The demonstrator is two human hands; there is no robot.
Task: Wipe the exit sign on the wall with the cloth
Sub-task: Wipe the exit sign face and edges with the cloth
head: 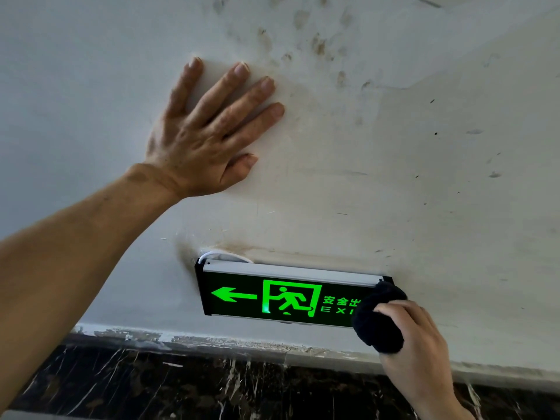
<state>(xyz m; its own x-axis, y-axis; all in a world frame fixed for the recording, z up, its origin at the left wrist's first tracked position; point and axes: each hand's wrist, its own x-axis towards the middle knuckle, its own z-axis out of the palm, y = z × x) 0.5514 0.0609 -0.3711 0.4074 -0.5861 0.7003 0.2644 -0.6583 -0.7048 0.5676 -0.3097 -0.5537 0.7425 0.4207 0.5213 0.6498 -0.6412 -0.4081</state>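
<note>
Your right hand [418,338], clenched on the dark cloth [378,319], covers the exit sign [285,297] at its right end, so its long face stretches leftward, while your left hand [209,128] lies flat and released on the wall [394,177] above.

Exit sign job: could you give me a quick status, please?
Left hand flat on wall. Right hand presses cloth on exit sign, right end. Nothing obstructing.

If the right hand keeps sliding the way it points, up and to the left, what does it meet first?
The right hand presses the dark cloth on the right end of the exit sign. Going on, the cloth would likely cross the green lettering first, then the running-man pictogram.
</note>
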